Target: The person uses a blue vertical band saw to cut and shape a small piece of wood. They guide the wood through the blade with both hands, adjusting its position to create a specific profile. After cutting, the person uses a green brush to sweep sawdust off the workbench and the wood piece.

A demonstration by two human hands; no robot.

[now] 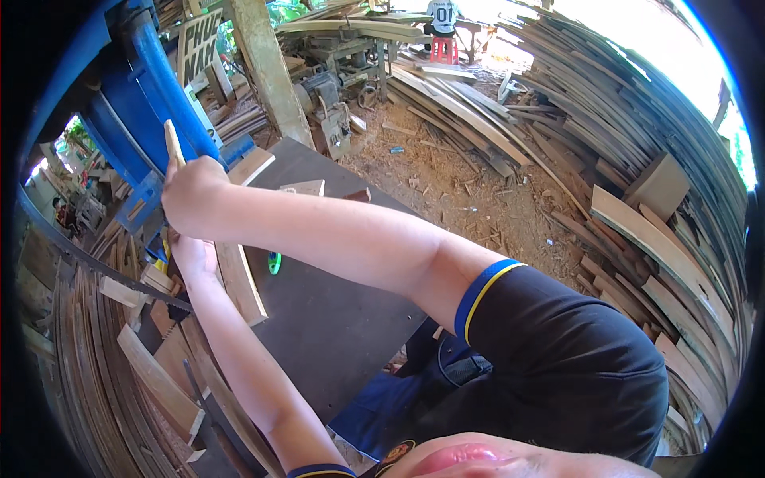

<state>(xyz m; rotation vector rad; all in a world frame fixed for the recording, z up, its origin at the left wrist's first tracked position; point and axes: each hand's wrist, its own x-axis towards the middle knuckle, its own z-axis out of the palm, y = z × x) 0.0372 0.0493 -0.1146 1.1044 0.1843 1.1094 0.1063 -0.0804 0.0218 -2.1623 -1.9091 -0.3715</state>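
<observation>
My right hand (194, 193) is closed round a narrow piece of light wood (172, 142), whose pointed end stands up above the fist. Right in front of it rises a large blue machine (147, 95) with a blue bracket (140, 201) beside the hand. My left hand (194, 255) is just below the right one, close to the bracket. Its fingers are mostly hidden, so its grip does not show. Under both forearms lies a dark tabletop (343, 311) with a light board (241, 287) and a small green object (275, 263) on it.
Stacked planks (88, 358) fill the left side, crossed by a dark curved strip (119, 280). Long timber piles (621, 103) line the right. Sawdust and scraps cover the floor (446, 187). Behind the table are a post (271, 68) and a person (443, 16) near a red stool (444, 51).
</observation>
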